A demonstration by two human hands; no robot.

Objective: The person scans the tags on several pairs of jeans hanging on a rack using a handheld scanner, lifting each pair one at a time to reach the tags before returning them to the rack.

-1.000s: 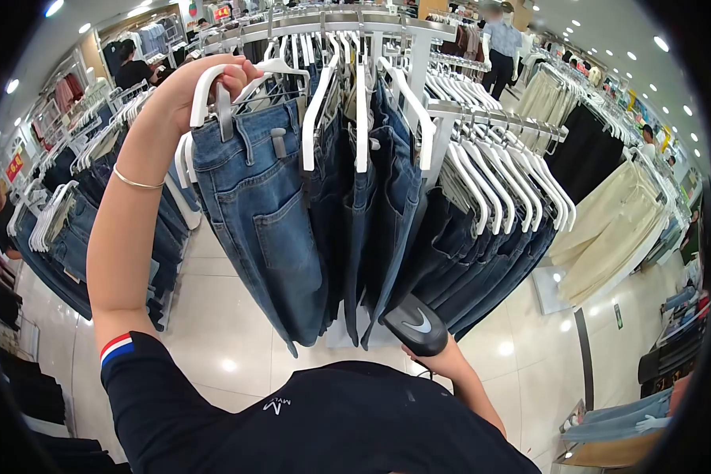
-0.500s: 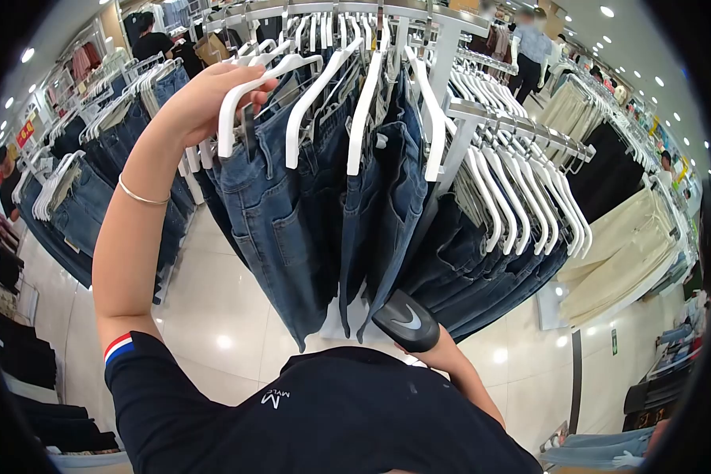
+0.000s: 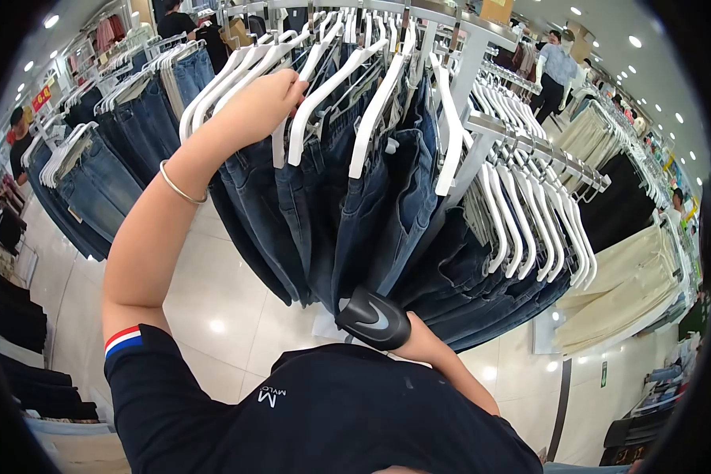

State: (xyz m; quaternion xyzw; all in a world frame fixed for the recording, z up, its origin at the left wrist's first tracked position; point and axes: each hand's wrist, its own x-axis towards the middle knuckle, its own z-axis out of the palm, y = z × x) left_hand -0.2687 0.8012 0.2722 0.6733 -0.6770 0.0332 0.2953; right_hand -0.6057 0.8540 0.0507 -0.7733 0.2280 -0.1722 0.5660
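"Where are the jeans (image 3: 387, 229)?"
"On white hangers (image 3: 375, 118), middle of the near rack (image 3: 482, 28). The left hand (image 3: 265, 103) has moved right, leaving several hangers left of it. Fingers curled; I can't tell whether they grip one."
"The right hand (image 3: 415, 338)?"
"Closed round a black device (image 3: 375, 320), now farther left, near the jeans' lower ends."

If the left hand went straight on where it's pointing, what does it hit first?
Left hand: probably the white hanger just to its right in the picture. Depth is unclear in this single view, so it might pass slightly in front instead.
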